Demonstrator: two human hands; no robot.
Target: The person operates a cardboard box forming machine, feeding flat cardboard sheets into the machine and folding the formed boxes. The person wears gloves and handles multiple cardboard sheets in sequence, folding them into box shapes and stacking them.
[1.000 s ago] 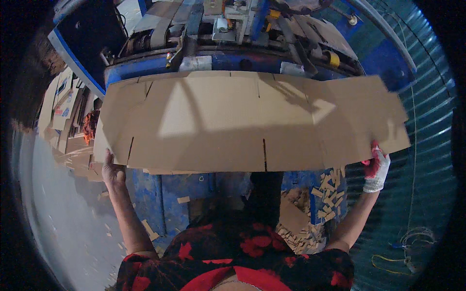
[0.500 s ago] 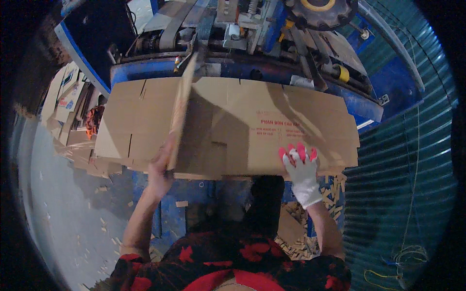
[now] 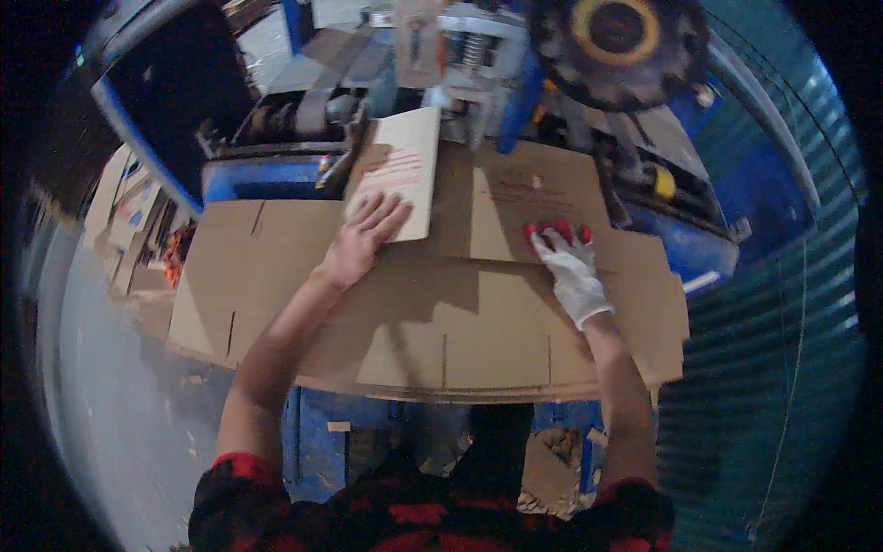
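My bare left hand (image 3: 370,241) lies with its fingers stretched over a raised cardboard panel (image 3: 405,152) with red print. That panel is folded over at the left of a cardboard sheet (image 3: 501,241). My right hand (image 3: 568,271) wears a white glove with red fingertips. Its fingers are spread and press flat on the right part of the same sheet, just below some red print. The far edge of the sheet reaches under the machine (image 3: 276,179). Beneath lies a stack of flat brown cardboard blanks (image 3: 386,322) with cut slots.
A dark toothed wheel (image 3: 616,29) hangs over the machine at the far right. Cardboard pieces (image 3: 138,207) are piled at the left. A corrugated green wall (image 3: 763,396) runs along the right. Cardboard scraps (image 3: 552,469) lie below the stack's near edge.
The printed sheet has moved away from me to the machine, uncovering the stack below. My left hand has gone from holding the upright panel to lying on it, now tilted over; both hands moved forward.
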